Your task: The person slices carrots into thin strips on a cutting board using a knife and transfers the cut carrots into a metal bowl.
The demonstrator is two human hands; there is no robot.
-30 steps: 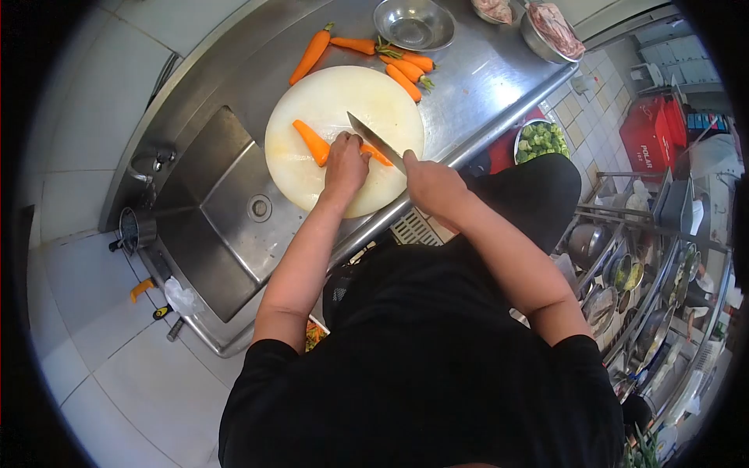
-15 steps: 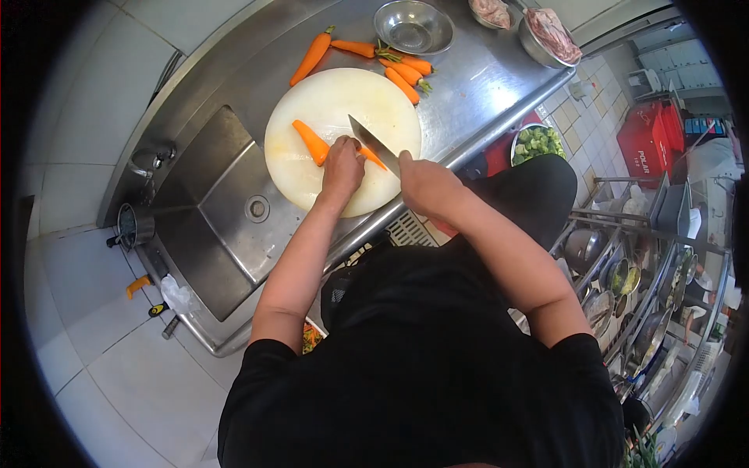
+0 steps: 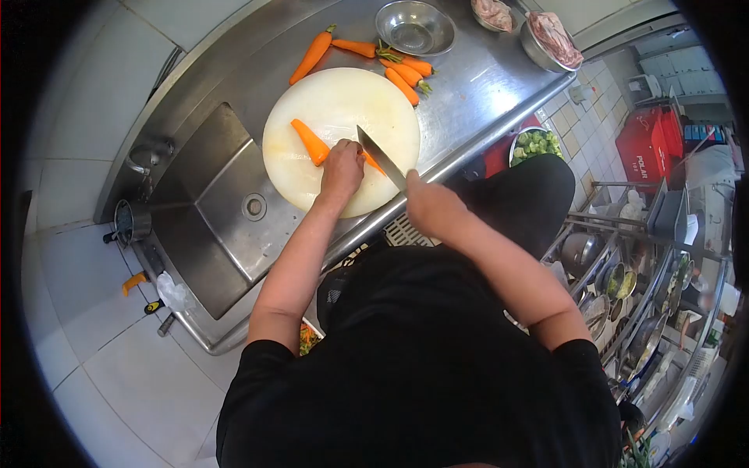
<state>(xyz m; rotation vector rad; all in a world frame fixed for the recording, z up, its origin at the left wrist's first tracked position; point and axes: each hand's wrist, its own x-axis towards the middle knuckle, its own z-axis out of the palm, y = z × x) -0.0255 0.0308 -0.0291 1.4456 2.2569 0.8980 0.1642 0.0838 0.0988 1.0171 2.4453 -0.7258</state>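
Note:
My right hand [image 3: 433, 204] is closed round the handle of a kitchen knife [image 3: 381, 156], its blade lying slantwise over the round white cutting board [image 3: 296, 183]. Close to the blade, my left hand [image 3: 343, 168] presses down with curled fingers on an orange carrot piece [image 3: 374, 163]. Part of that piece is hidden under the fingers and the knife. Just left of my left hand rests a larger carrot piece [image 3: 310, 143], cut at its wide end.
Several whole carrots [image 3: 314, 56] and a metal bowl [image 3: 414, 28] lie beyond the board. Bowls of raw meat [image 3: 552, 39] stand at the counter's far right. The sink [image 3: 214, 226] is at left, a bowl of chopped greens [image 3: 536, 145] below the counter edge.
My right hand and the knife have shifted slightly down and to the right. My left hand stays nearly in place on the carrot piece.

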